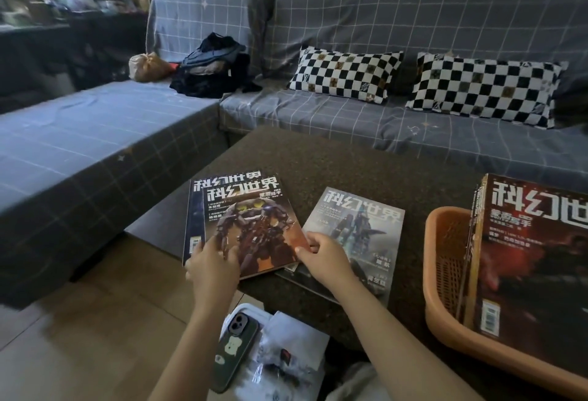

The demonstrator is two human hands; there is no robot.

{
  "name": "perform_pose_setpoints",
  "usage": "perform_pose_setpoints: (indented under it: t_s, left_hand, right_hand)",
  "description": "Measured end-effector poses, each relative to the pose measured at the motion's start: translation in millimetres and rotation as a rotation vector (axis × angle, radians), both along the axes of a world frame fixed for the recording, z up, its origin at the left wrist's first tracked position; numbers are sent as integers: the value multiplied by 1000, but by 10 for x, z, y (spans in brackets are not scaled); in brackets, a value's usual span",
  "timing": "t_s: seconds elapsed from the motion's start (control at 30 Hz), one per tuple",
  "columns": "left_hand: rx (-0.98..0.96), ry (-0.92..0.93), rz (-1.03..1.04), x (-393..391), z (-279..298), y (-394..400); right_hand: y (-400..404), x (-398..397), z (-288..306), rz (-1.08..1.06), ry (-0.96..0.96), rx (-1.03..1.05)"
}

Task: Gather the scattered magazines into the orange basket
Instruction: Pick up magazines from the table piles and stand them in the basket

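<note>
Green-cased phone (235, 348) lies nearest, just below the left hand (213, 265), on white papers (286, 349). That hand lies flat with fingers spread on the robot-cover magazine (251, 225), which rests on a second dark magazine (194, 209). The right hand (321, 254) pinches the same cover's lower right corner between thumb and fingers; under its wrist lies a grey-cover magazine (359, 229) on the dark table (334, 159). Further right of that hand, the orange basket (445, 273) holds red-cover magazines (528, 257) standing tilted. Beyond both hands, checkered pillows (346, 73) lean on the grey sofa (413, 19).
</note>
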State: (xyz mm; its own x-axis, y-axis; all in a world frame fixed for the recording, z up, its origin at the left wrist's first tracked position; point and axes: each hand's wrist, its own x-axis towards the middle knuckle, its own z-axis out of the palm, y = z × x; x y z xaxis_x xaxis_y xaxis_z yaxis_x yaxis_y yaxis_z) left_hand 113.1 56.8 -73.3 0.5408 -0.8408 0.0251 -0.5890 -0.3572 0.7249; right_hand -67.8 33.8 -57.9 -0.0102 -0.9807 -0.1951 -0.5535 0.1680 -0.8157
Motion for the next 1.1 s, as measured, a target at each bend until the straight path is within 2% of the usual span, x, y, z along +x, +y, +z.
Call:
perform_pose_setpoints:
  t_s: [0.13,0.27,0.37,0.5,0.6,0.73,0.83,0.93,1.1]
  left_hand:
    - [-67,223,7,102,53,97]
    - [10,463,-84,86,28,224]
    - [47,543,-180,-8,-12,317]
    - [-61,620,-248,-122,-5,489]
    - [-162,698,-267,-145,48,632]
    - [-272,800,-323,-176,210,767]
    - [-317,801,-393,-221,368,813]
    - [-337,799,-467,-322,521,838]
    - [-362,838,-557,-627,708,843]
  right_hand:
    - [79,-102,-41,-83,103,-23]
    - [238,-256,-88,-158,144,-16]
    - [383,-331,-63,-183,159,-22]
    - [550,-388,-2,-199,150,-24]
    - [647,-455,50,-209,40,22]
    - [790,-561,194,-257,-288,70]
    - [904,-689,386,-228,-462,46]
    - [1013,-829,564,-176,-473,-64]
    - [1151,-1121,747,-232,-552,-166]
